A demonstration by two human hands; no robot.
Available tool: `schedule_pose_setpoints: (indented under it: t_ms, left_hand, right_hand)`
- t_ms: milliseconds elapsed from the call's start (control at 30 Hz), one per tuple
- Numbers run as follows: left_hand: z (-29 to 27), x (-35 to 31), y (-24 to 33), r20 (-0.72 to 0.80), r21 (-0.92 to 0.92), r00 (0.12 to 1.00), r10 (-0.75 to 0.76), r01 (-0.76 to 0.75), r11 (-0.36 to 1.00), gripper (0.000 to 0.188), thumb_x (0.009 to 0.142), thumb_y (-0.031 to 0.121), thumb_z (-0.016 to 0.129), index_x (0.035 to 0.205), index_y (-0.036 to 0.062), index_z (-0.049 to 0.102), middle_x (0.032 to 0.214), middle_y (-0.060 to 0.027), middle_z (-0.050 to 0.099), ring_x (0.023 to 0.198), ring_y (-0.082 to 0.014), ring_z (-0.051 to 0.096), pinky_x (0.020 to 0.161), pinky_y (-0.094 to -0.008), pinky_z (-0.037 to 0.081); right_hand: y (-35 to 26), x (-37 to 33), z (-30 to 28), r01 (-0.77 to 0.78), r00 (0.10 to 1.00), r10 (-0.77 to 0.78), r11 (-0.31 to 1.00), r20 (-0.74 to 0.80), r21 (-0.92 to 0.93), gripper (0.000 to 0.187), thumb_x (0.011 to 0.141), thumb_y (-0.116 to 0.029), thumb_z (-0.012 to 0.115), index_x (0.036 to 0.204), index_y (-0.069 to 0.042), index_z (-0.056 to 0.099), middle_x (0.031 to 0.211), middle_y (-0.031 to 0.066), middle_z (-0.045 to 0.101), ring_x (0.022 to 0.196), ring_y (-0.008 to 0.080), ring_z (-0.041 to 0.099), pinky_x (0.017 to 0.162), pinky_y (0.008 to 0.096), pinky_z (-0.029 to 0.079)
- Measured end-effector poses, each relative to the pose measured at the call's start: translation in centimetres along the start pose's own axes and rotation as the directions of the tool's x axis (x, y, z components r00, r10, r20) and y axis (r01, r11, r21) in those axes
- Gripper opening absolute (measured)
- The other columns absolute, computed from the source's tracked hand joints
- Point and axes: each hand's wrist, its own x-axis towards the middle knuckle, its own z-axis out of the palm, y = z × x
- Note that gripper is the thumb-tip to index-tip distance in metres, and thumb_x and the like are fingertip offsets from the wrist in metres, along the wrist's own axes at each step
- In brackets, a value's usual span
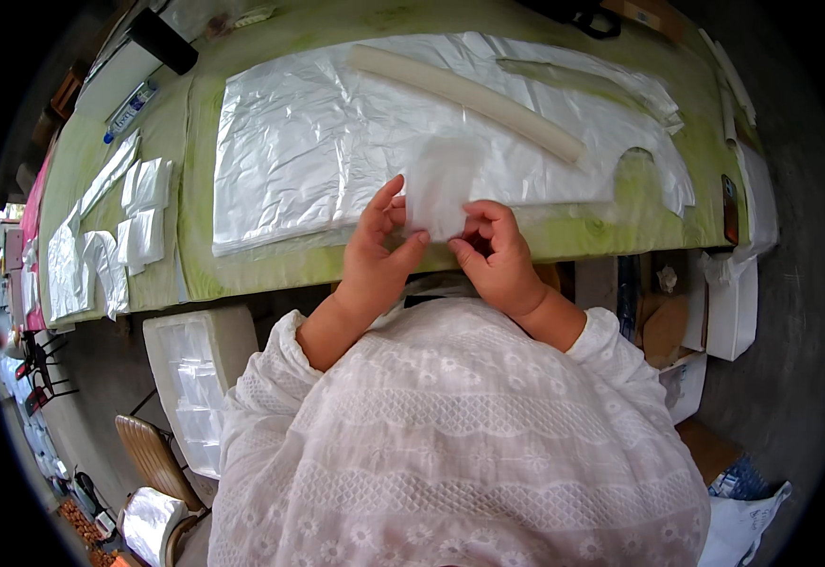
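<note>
Between my hands, over the table's near edge, a small folded translucent white plastic bag [443,184] stands upright. My left hand [375,248] pinches its lower left corner with the thumb and fingers. On the other side, the thumb and forefinger of my right hand [502,260] close on its lower right corner. Just beyond, flat white plastic bags [285,142] with cut-out handles lie spread across the green table [564,231]. A long pale tube [469,99] rests diagonally on top of them.
Several folded white bags [148,184] lie at the table's left, near a bottle [131,109] and a black cylinder [162,42]. A phone [730,208] sits at the right edge. Below left stands a white crate [195,378] with folded bags, beside a chair [157,458].
</note>
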Motion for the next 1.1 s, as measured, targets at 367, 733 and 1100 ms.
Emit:
schedule_pose_setpoints:
  t_ms: [367, 733, 1100]
  left_hand:
    - [0.1, 0.2, 2.3, 0.450, 0.686, 0.876, 0.172, -0.462, 0.562, 0.059, 0.081, 0.019, 0.074, 0.138, 0.0133, 0.059, 0.147, -0.0082, 0.054, 0.143, -0.0388, 0.040, 0.118, -0.0531, 0.029]
    - [0.2, 0.4, 2.0, 0.432, 0.737, 0.885, 0.175, -0.459, 0.497, 0.049, 0.084, 0.014, 0.068, 0.133, 0.0104, 0.062, 0.145, -0.0082, 0.056, 0.143, -0.0369, 0.041, 0.117, -0.0491, 0.032]
    - [0.2, 0.5, 1.8, 0.398, 0.731, 0.895, 0.199, -0.441, 0.521, 0.047, 0.084, 0.010, 0.068, 0.131, 0.0094, 0.062, 0.141, -0.0065, 0.060, 0.141, -0.0356, 0.044, 0.116, -0.0465, 0.033]
  right_hand:
    - [-2.2, 1.0, -1.8, 0.351, 0.919, -0.293, 0.912, 0.263, -0.210, 0.063, 0.077, 0.003, 0.080, 0.135, -0.013, 0.060, 0.129, 0.0090, 0.052, 0.110, 0.0226, 0.056, 0.090, 0.0318, 0.050]
    - [-2.0, 0.7, -2.4, 0.482, 0.849, -0.372, 0.836, 0.375, -0.261, 0.028, 0.069, -0.007, 0.086, 0.091, -0.016, 0.071, 0.125, 0.0071, 0.057, 0.124, 0.0324, 0.052, 0.102, 0.0413, 0.046]
    - [-2.9, 1.0, -2.0, 0.461, 0.854, -0.341, 0.846, 0.394, -0.269, 0.024, 0.072, -0.006, 0.081, 0.084, -0.012, 0.061, 0.118, 0.0063, 0.061, 0.118, 0.0318, 0.055, 0.103, 0.0430, 0.045]
